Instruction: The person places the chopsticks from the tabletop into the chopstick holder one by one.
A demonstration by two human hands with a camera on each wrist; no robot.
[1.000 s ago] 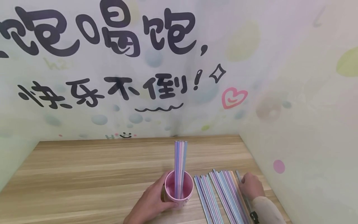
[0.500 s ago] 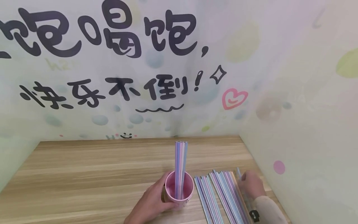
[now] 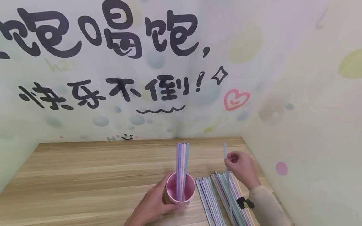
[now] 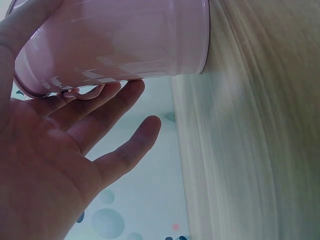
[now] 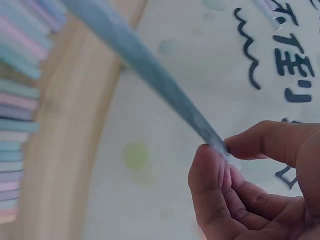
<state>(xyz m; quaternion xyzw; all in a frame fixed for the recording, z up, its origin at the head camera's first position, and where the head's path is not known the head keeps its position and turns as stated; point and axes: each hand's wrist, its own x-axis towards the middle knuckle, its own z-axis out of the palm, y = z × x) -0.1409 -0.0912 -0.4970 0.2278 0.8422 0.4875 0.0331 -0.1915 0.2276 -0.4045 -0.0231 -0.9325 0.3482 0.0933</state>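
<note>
Though blurry, apparently one pinched stick (image 5: 149,71)

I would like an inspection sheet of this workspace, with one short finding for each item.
Surface: wood-grain tabletop.
Job's things: upright pink cup with several standing sticks; left group of sticks and right group of sticks lying beside it.
Clutter: nothing seen.
Hands: left hand holds the cup; right hand pinches one blue stick.
Cables: nothing seen.
Surroundings: pale walls, black lettering.
</note>
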